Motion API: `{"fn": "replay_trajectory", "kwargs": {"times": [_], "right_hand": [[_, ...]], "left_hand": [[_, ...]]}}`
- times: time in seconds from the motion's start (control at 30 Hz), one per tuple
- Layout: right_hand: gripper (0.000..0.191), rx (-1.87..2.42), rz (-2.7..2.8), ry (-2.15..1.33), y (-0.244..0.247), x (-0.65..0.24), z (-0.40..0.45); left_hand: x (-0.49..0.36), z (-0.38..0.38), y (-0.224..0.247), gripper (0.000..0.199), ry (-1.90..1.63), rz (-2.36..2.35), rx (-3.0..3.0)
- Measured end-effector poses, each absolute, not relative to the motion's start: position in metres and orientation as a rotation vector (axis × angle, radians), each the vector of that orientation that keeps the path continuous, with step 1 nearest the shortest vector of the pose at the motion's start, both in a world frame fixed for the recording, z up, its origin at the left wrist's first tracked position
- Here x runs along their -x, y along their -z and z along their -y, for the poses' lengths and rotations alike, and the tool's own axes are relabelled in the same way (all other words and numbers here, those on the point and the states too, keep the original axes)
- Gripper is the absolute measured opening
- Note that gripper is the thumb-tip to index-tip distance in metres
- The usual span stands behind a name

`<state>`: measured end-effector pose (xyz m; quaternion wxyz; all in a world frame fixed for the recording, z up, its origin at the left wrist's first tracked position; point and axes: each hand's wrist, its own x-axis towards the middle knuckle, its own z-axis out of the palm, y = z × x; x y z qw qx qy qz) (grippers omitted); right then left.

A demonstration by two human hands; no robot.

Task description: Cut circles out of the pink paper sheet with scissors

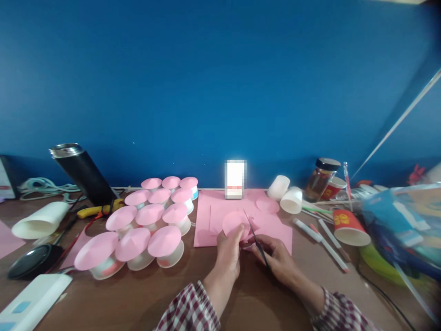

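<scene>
My left hand (227,257) is closed on a round pink paper disc (234,223), its thumb lying across the lower edge. Close beside it on the right, my right hand (279,259) grips a pair of dark scissors (260,247), the narrow blades pointing up and away past the disc's right edge. A small pink paper strip (248,247) shows between the hands. Beneath the disc lie pink paper sheets (203,230), with another pink disc (268,205) at their upper right.
Left of the sheets, several upturned paper cups carry pink cone tops (132,243). A black flask (82,172), a white cup (41,220) and a white box (32,301) stand farther left. White cups (292,200), a jar (320,179), markers (334,253) and a red cup (349,227) lie right.
</scene>
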<state>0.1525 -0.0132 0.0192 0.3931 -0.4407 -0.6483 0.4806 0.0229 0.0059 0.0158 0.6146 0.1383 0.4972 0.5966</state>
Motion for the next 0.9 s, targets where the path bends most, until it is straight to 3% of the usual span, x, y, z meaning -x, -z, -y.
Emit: {"fn": "replay_trajectory", "kwargs": {"times": [0.9], "right_hand": [[0.029, 1.116, 1.645, -1.194, -0.0195, -0.1517, 0.0126]], "left_hand": [[-0.0223, -0.0057, -0.0168, 0.033, -1.402, -1.090, -0.322]]}}
